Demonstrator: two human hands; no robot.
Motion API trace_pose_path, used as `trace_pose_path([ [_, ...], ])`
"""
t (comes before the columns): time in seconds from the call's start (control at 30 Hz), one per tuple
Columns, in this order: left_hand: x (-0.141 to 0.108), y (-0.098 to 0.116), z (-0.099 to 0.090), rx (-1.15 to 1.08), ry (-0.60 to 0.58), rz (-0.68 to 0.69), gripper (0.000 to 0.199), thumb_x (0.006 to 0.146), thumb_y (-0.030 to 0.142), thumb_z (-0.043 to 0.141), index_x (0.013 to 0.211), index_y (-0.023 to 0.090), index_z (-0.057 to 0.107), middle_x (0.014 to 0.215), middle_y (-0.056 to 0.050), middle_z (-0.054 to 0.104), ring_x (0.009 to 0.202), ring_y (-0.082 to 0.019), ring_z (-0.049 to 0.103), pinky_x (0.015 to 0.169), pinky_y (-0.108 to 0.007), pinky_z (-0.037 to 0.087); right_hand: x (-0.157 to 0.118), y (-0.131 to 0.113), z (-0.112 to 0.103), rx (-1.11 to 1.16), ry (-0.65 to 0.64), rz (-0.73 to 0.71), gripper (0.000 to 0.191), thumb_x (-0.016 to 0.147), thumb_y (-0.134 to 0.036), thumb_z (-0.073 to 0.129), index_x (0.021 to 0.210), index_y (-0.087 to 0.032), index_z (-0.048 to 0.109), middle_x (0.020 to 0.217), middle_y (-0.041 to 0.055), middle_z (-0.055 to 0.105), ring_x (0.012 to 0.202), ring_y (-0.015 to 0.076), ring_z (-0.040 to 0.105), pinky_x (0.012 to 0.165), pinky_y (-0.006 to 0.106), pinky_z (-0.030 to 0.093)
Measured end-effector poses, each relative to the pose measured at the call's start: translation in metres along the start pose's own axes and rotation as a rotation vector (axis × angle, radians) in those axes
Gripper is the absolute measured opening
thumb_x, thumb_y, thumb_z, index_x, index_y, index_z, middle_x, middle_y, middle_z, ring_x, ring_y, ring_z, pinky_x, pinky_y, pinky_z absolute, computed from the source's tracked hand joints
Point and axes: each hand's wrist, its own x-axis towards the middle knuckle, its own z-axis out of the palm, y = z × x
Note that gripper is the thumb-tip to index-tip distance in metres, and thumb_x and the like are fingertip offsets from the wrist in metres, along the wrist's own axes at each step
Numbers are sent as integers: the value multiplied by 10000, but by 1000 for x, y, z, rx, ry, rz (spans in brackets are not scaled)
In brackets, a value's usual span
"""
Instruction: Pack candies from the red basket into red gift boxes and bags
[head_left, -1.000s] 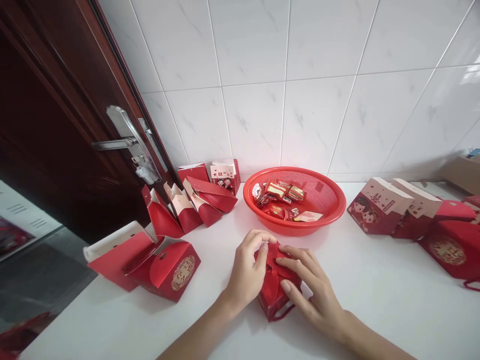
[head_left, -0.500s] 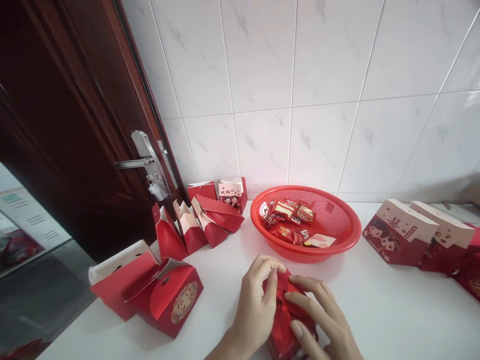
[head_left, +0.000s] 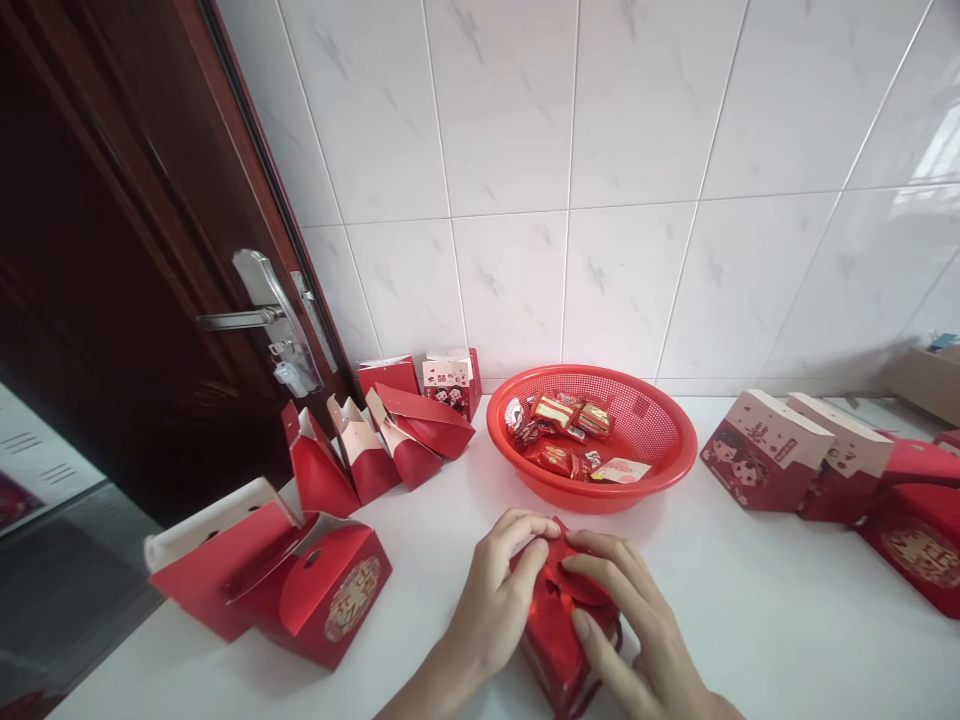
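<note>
A small red candy box (head_left: 551, 640) stands on the white table between my hands, its flaps folded over at the top. My left hand (head_left: 495, 590) grips the far left edge, thumb and curled fingers at the top flap. Fingers of my right hand (head_left: 637, 625) press on the top and right side of the same box. A dark red cord shows along its lower right side. Just beyond it sits a red plastic basket (head_left: 656, 430) holding several wrapped sweets (head_left: 555, 412) and a pale card (head_left: 621, 470).
Open red boxes (head_left: 341, 590) stand at the left, with several folded boxes (head_left: 375, 460) behind them. More pink-and-red boxes (head_left: 761, 450) stand at the right, beside a red box with a gold emblem (head_left: 919, 545). A tiled wall (head_left: 502, 290) and a brown door (head_left: 112, 250) bound the table.
The view has turned slightly to the right, so things appear shifted left. Both hands stay on the red box, with the right fingers slightly moved across its top.
</note>
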Motion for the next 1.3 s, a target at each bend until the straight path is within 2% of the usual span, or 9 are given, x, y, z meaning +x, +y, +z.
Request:
trace_pose_path([
  [0.27,7,-1,-7,-68,-92,-65,140,834,196,572,908,216,689,1038,-53,711,1046,-223,661,983,-326,495,6,-1,-8,77,-27,28,280,964,-212,564,1241,-252,564,1204,104,674,1102,230,660,899,329,589],
  [0.47,12,-1,-8,-137,-139,-128,65,777,203,571,823,206,617,907,-27,684,912,-203,640,843,-291,503,4,2,-7,84,-24,43,299,972,-246,575,1270,-258,555,1230,113,676,1131,235,665,917,325,588],
  [0.67,11,-1,-3,-141,-79,-156,42,762,239,578,790,209,585,793,2,644,762,-171,601,735,-269,491,2,10,-9,56,-11,61,335,1008,-323,551,1337,-265,520,1262,101,673,1167,220,665,952,307,574],
  [0.77,10,-2,-2,-111,-16,-158,72,773,245,561,821,213,604,791,2,655,760,-177,622,714,-271,504,2,15,-11,59,12,127,291,1031,-333,508,1311,-259,538,1220,91,692,1133,212,681,932,304,579],
  [0.93,11,-6,-6,-79,76,-140,166,806,259,549,915,213,664,935,-39,723,837,-207,678,715,-289,543,2,20,-13,89,4,278,271,1032,-402,487,1203,-233,611,1132,92,729,1038,228,708,865,335,599],
  [1.1,13,-10,-9,-36,92,-90,158,832,269,575,937,218,682,917,-39,729,853,-213,691,751,-306,566,4,22,-12,183,-51,460,355,1030,-500,448,1149,-223,636,1073,83,745,994,231,713,831,351,598],
  [1.3,11,-9,-8,-2,98,-69,160,849,264,565,952,220,679,874,-33,715,853,-215,697,760,-312,570,7,26,-14,231,-79,553,411,1000,-571,463,1099,-211,633,946,73,749,918,242,717,793,366,585],
])
